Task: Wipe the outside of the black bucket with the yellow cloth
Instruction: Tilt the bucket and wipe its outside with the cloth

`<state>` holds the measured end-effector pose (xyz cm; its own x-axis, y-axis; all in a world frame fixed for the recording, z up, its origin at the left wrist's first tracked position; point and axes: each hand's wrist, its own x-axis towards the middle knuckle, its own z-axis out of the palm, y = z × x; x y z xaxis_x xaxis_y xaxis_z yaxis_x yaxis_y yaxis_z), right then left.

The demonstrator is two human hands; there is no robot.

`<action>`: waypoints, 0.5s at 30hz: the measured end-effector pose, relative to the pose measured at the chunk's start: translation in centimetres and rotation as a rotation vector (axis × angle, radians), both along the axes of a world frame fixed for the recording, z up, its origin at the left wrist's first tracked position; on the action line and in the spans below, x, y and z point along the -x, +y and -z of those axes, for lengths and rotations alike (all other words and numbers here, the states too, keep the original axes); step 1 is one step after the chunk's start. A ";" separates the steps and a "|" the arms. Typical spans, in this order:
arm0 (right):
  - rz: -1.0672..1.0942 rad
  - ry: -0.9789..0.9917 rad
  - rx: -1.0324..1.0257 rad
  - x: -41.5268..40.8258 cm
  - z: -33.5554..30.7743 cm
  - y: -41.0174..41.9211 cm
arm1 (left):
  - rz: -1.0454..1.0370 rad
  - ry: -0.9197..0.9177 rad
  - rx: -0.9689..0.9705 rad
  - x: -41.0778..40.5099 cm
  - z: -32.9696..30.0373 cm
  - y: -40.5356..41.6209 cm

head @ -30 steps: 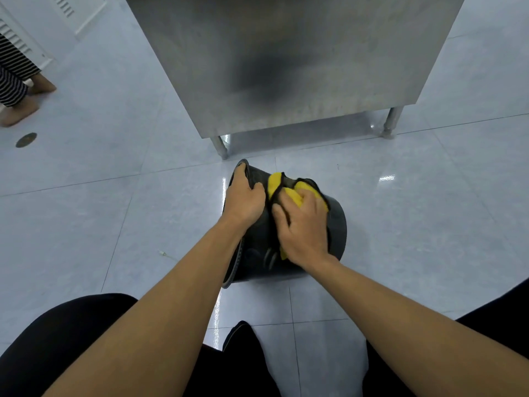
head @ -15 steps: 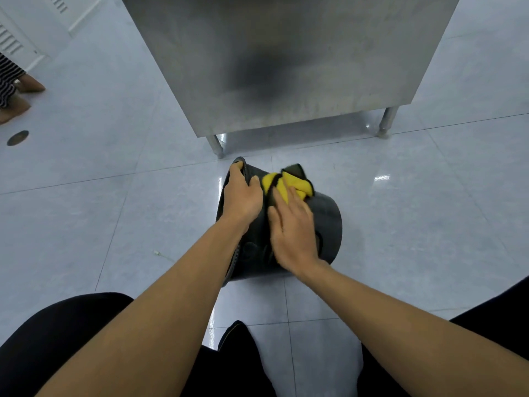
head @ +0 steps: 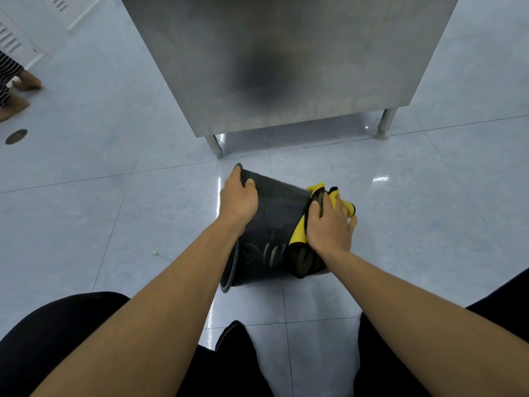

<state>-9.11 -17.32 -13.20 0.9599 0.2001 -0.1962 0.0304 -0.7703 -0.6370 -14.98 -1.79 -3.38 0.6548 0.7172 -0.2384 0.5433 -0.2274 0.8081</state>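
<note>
on the far left a bystander's feet (head: 17, 93) are cut off by the frame edge, with a round floor drain (head: 16, 136) just below them. nearer the middle, the black bucket (head: 272, 236) lies on its side on the tiled floor (head: 114, 213), in front of a steel cabinet (head: 286, 58), its open rim toward the left. the left hand (head: 239, 200) curls over that rim, thumb outside, steadying it. to the right, the right hand (head: 329, 227) presses the yellow cloth (head: 320, 193) against the bucket's base end, fingers bent round the fabric. this looks like the wiping step, at the bottom edge of the outer wall. the next move likely calls for rolling the bucket with the left hand to bring unwiped wall up under the cloth. the bucket's underside and far side are hidden, the base itself is probably covered by the cloth and hand, and how clean the wall is cannot be judged.
</note>
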 end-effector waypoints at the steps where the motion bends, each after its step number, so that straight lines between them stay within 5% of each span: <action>1: 0.032 0.029 0.000 -0.1 -0.1 0.2 | 0.035 0.038 0.001 -0.1 -0.2 -0.2; 8: 0.056 0.025 0.000 0.5 -0.7 0.4 | 0.162 0.272 0.192 0.5 -2.2 0.2; 15: -0.172 -0.223 -0.169 4.3 -2.1 1.7 | 0.006 0.098 0.079 1.4 -1.2 -0.7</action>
